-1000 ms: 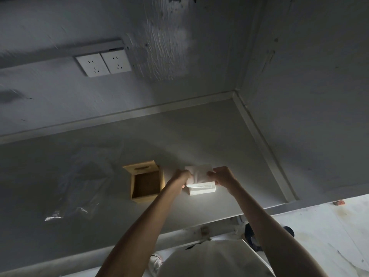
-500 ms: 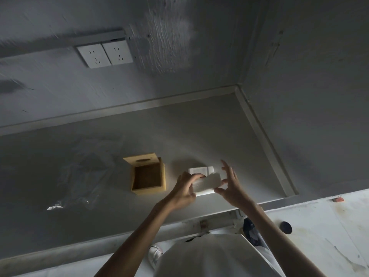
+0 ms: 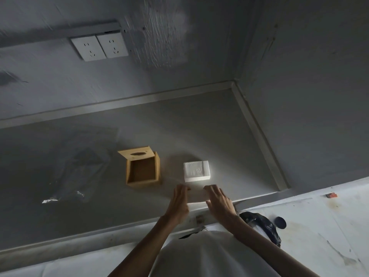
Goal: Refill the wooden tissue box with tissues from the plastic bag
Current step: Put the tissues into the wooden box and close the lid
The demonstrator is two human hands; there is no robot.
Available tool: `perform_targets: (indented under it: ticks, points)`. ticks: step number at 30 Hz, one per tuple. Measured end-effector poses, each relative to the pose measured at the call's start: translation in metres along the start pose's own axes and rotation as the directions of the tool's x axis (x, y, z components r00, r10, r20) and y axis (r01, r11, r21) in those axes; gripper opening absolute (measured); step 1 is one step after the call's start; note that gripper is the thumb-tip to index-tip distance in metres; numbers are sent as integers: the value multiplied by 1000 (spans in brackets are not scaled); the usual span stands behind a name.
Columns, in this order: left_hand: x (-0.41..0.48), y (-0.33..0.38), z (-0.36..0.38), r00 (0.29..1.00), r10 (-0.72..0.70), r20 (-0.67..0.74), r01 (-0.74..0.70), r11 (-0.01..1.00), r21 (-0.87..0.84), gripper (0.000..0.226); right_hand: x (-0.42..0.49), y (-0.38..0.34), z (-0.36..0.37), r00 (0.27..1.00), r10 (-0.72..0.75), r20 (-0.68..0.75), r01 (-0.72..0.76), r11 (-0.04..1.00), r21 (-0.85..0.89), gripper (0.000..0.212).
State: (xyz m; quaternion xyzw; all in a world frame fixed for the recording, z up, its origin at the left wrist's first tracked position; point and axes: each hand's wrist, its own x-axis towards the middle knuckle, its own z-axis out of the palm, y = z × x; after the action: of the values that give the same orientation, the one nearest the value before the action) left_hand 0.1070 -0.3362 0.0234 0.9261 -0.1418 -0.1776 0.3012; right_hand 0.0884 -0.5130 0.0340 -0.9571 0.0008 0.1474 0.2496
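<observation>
A wooden tissue box (image 3: 143, 171) sits open on the grey surface, its slotted lid (image 3: 136, 153) leaning at the far rim; the inside looks empty. To its right lies a white stack of tissues (image 3: 196, 170), touched by nothing. A clear plastic bag (image 3: 79, 168) lies flat to the left of the box. My left hand (image 3: 178, 202) and my right hand (image 3: 218, 200) hover just in front of the tissue stack, fingers apart, holding nothing.
The grey surface (image 3: 199, 136) meets walls at the back and right with a raised pale trim. Two white wall sockets (image 3: 99, 47) sit on the back wall. A black bag (image 3: 261, 224) and a dark round cap (image 3: 280, 222) lie on the white floor at right.
Both hands let go of the tissue stack and drew back toward me. The stack now rests alone on the surface beside the box.
</observation>
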Motion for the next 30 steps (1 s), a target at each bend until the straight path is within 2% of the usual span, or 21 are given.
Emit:
perform_targets:
  ticks: [6,9,11,13,17,19,21,24,28,30]
  points:
    - [1,2,6,993,-109,-36,106,991,-78,59,3,0,10,1000,-10,-8,11,990,137,51]
    - [0,-1,7,997,-78,14,78,996,-48,64,2,3,12,999,3,47,-11,986,168,70]
    - [-2,-3,8,998,-55,30,55,998,-4,57,-1,5,14,998,5,56,-13,990,138,70]
    - [-3,-5,9,998,-59,-3,59,998,4,46,-1,5,12,1000,15,21,-16,997,79,56]
    - [-1,-5,10,997,-76,0,76,997,-10,51,0,2,10,999,40,5,-40,998,40,49]
    - [1,-5,11,997,-83,0,83,997,-10,45,0,2,11,999,51,2,-52,998,47,47]
    - [4,-6,12,995,-99,-5,99,995,-7,44,1,3,11,999,52,-4,-52,998,38,50]
    - [6,-9,12,996,-78,45,77,997,24,54,1,9,9,997,74,29,-74,997,21,59]
    - [9,-13,7,996,-75,46,76,997,-4,42,2,18,6,996,88,-3,-88,996,-10,49]
    - [11,-16,6,997,-68,23,67,998,8,41,3,14,5,998,49,-28,-50,998,-37,62]
